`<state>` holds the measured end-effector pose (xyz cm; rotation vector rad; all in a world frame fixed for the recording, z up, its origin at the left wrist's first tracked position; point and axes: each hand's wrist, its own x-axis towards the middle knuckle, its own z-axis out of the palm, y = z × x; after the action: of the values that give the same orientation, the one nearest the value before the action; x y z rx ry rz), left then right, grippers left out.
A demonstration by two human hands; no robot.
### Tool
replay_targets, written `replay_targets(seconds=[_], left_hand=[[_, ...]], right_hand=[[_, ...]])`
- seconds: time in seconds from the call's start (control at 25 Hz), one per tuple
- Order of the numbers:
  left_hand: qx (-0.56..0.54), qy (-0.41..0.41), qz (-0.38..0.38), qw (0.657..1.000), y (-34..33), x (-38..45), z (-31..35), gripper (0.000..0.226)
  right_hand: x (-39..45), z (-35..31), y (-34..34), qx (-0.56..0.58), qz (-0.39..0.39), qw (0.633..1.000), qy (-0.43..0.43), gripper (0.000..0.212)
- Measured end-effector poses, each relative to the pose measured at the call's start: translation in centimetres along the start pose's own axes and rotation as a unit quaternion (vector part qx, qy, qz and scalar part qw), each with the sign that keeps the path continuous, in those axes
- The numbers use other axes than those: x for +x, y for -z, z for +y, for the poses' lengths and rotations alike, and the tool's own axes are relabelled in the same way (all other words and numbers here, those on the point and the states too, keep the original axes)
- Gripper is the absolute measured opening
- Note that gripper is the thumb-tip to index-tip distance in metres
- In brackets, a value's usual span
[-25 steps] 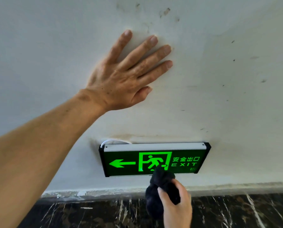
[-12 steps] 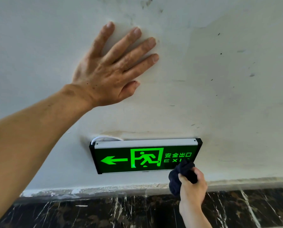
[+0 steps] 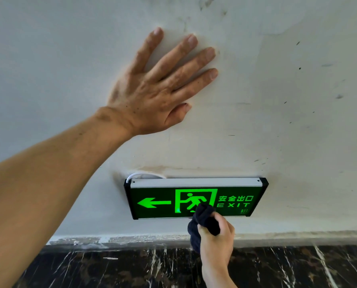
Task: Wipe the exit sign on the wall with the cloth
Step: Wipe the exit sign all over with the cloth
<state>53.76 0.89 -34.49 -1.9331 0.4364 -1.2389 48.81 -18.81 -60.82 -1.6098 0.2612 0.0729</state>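
Observation:
A lit green exit sign (image 3: 163, 201) with a left arrow, a running figure and the word EXIT hangs low on the white wall (image 3: 298, 121). My right hand (image 3: 217, 238) grips a bunched dark cloth (image 3: 203, 217), whose top presses on the sign's lower middle, beside the running figure. My left hand (image 3: 154, 88) lies flat on the wall above the sign, fingers spread, holding nothing.
A white cable (image 3: 140, 175) loops out behind the sign's top left corner. Below the wall runs a pale skirting strip (image 3: 111, 239), then dark marble floor (image 3: 131, 269) with white veins. The wall bears several scuffs and stains.
My right hand has slid the cloth leftward, from the sign's right end by the EXIT lettering back to its middle. My left hand stays pressed on the wall.

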Motion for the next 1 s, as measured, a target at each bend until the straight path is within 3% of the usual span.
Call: replay_targets(seconds=[0.24,0.64,1.0], left_hand=[[-0.010,0.001,0.003,1.000,0.2,0.1,0.0,0.061],[-0.015,-0.002,0.004,1.000,0.1,0.3,0.0,0.060],[-0.017,-0.003,-0.005,1.000,0.2,0.4,-0.1,0.060]], right_hand=[[-2.6,-0.1,-4.2,-0.037,-0.050,0.997,0.036,0.043],[-5.8,-0.6,-9.0,-0.046,-0.087,0.995,0.005,0.036],[-6.7,0.5,-10.6,-0.069,-0.260,0.963,-0.034,0.032]])
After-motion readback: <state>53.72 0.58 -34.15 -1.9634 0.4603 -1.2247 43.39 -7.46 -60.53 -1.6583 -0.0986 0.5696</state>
